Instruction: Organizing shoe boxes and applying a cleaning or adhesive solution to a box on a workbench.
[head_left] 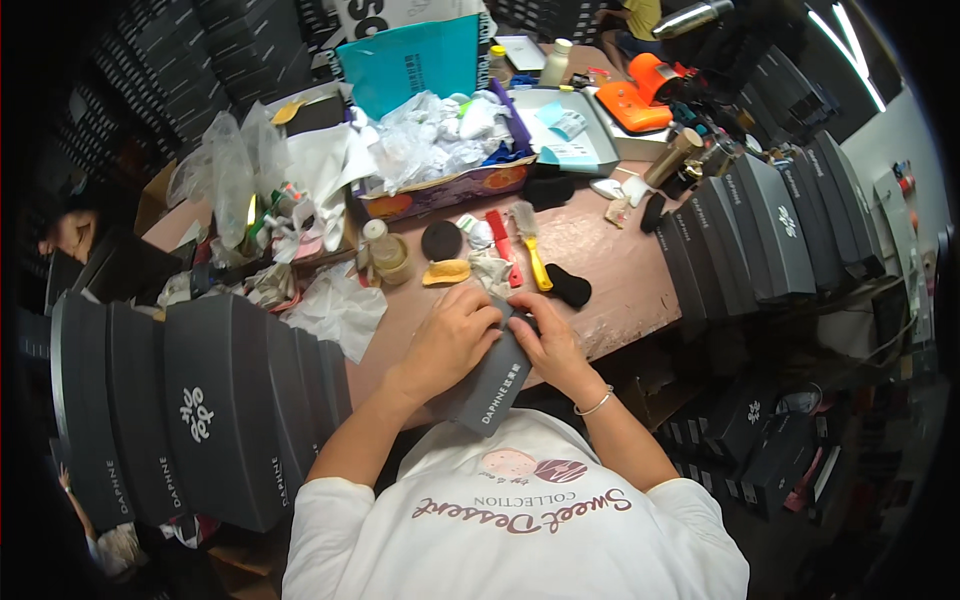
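A dark grey shoebox (488, 388) rests between my chest and the near table edge, tilted. My left hand (452, 335) lies over its far end with the fingers bent onto it. From the other side my right hand (548, 338), with a bracelet at the wrist, grips the same end, thumb on top. The hands hide that end of the box. Just beyond them are a crumpled white cloth (490, 270), a yellow sponge (446, 272), a round black sponge (441, 240), a red brush (503, 245), a yellow-handled brush (535, 255) and a black pad (570, 287).
Upright dark shoeboxes (225, 410) line up at my left, more shoeboxes (765, 230) at my right. A clear bottle (384, 252) stands near a carton (440, 200) full of crumpled paper. An orange tape dispenser (635, 105) sits at the back right.
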